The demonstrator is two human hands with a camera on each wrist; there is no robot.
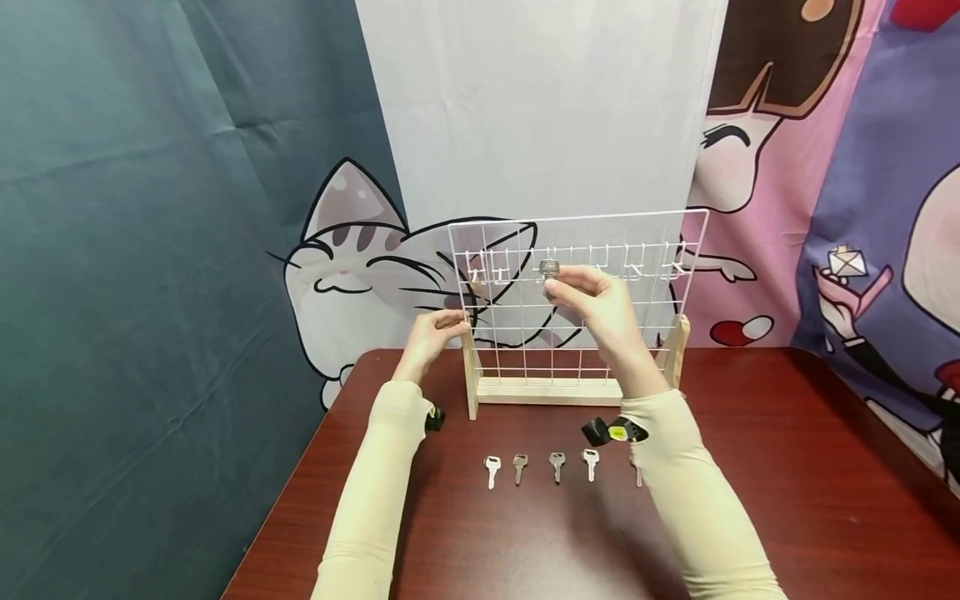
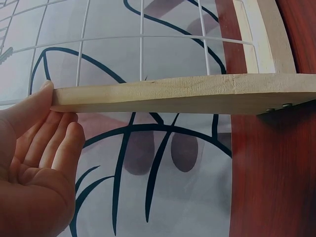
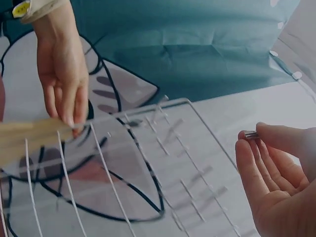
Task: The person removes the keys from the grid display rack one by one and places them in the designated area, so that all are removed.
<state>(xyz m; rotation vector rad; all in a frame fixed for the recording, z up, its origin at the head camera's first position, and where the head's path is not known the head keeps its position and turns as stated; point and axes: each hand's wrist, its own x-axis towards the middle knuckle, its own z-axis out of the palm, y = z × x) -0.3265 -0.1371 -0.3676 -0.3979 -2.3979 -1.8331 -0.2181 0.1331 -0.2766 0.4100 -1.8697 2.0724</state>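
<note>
My right hand (image 1: 603,308) is raised in front of the white wire grid rack (image 1: 566,327), pinching a small metal key (image 1: 550,267) between thumb and fingers. Only the key's broad head shows above the fingertips in the head view; in the right wrist view it is a small metal edge. My left hand (image 1: 431,335) grips the top of the rack's left wooden upright (image 2: 148,95), thumb on one side and fingers on the other. A toothed key blade (image 2: 6,55) shows at the edge of the left wrist view. White hooks (image 1: 633,270) line the rack's upper part.
Several keys lie in a row on the dark red table before the rack, among them one key (image 1: 491,471) at the left and one key (image 1: 591,463) farther right. My right sleeve partly covers another key (image 1: 638,473). A printed curtain (image 1: 540,108) hangs behind.
</note>
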